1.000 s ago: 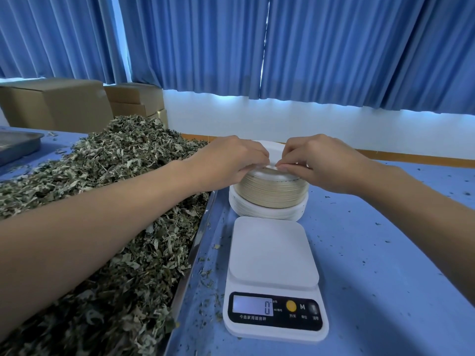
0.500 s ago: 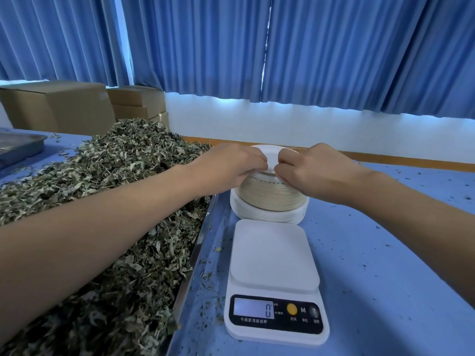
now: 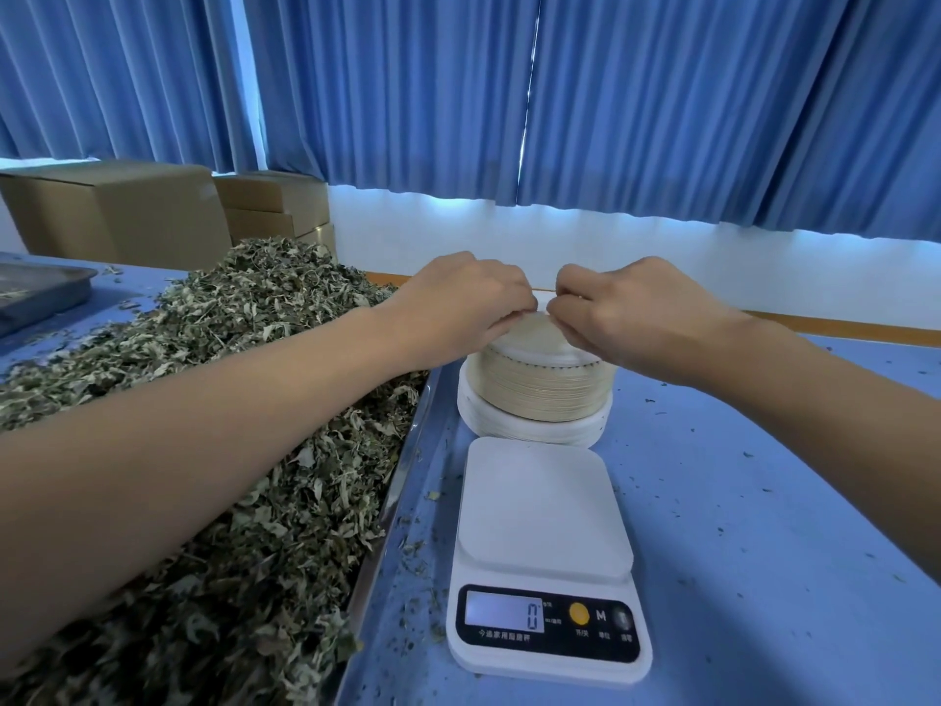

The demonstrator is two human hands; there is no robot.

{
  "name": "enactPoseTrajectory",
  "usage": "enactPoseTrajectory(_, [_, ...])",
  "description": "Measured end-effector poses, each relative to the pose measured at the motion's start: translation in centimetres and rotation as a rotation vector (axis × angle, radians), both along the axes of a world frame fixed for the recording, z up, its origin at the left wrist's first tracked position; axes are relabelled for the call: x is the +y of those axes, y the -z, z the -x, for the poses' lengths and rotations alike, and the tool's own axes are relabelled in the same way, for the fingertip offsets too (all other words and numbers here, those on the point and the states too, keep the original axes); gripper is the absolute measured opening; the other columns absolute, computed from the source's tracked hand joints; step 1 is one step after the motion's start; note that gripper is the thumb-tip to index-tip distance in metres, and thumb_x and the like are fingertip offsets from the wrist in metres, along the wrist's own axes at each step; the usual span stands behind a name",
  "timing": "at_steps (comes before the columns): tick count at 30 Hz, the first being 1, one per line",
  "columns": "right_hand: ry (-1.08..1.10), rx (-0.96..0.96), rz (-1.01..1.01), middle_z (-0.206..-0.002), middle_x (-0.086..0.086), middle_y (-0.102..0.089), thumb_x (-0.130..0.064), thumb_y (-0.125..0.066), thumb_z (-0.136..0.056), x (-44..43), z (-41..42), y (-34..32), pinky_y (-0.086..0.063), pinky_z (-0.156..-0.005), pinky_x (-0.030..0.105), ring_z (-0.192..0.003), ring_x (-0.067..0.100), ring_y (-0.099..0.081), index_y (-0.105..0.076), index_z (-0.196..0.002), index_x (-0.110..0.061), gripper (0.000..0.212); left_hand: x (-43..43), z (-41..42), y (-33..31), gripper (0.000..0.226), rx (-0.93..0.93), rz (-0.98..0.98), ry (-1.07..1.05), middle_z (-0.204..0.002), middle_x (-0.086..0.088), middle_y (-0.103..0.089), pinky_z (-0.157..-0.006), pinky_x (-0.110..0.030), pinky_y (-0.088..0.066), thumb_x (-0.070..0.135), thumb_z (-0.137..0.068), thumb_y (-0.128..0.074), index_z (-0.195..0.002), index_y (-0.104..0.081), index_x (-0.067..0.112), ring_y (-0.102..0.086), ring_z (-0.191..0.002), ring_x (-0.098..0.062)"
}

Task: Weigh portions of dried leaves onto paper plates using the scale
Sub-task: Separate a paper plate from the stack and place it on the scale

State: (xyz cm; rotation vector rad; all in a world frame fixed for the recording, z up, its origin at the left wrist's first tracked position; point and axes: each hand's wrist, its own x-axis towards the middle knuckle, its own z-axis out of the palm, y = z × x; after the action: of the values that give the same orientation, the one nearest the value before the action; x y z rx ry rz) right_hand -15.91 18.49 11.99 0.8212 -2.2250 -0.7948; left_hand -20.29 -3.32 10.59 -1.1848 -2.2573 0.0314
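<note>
White paper plates in a round stack (image 3: pixel 534 400) are sitting behind the white digital scale (image 3: pixel 545 547); my left hand (image 3: pixel 458 303) and right hand (image 3: pixel 631 308) are pinching the top plate's edge.

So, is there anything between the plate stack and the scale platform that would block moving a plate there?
Nothing visible. The scale sits just in front of the plate stack, its platform bare, reading 0. Both hands, left hand and right hand, are at the stack's top.
</note>
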Motion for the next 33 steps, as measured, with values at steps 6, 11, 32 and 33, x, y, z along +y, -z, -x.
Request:
enactPoseTrajectory(6, [-0.131,0.033,0.245,-0.093,0.009,-0.066,-0.026,-0.044,-0.107,-0.3,-3.4,0.9,-0.043,-0.044,0.035,-0.06,0.032,-0.057,-0.071,-0.093,-0.006,0.036,-0.3,-3.2,-0.5,0.032,0.12,0.035,-0.123,-0.113,0.003,-0.062,-0.086,-0.039,-0.045,0.026,-0.108,-0.032,-0.119,-0.063,0.024,-0.059,-0.104,-0.023])
enactPoseTrajectory(11, [-0.198,0.176,0.329,-0.074,0.007,-0.063,0.008,-0.079,-0.073,-0.1,-8.5,3.2,-0.034,-0.038,0.031,-0.051,0.029,-0.048,-0.072,-0.08,-0.006,0.018,-1.3,-9.4,-0.1,0.022,0.151,0.018,-0.076,-0.1,0.0,-0.065,-0.076,-0.044,-0.047,0.017,-0.101,-0.046,-0.103,-0.068,0.02,-0.062,-0.093,-0.027])
enactPoseTrajectory(32, [0.331,-0.617,1.744,-0.102,-0.016,-0.073,-0.044,-0.045,-0.106,0.8,-15.3,14.2,-0.047,-0.05,0.033,-0.048,0.024,-0.067,-0.064,-0.102,-0.032,0.022,-0.3,-19.3,9.9,0.077,-0.563,-0.141,-0.419,-0.165,-0.007,-0.004,-0.119,-0.035,-0.023,0.015,-0.096,-0.061,-0.157,-0.014,0.015,-0.007,-0.153,-0.025])
enactPoseTrajectory(33, [0.335,-0.659,1.786,-0.097,-0.017,-0.075,-0.043,-0.045,-0.106,0.6,-15.5,14.2,-0.045,-0.047,0.033,-0.047,0.026,-0.066,-0.064,-0.1,-0.033,0.022,-0.2,-19.6,9.9,0.082,-0.684,-0.236,-0.431,-0.166,-0.008,0.003,-0.12,-0.034,-0.02,0.013,-0.097,-0.057,-0.159,-0.004,0.016,-0.001,-0.154,-0.025])
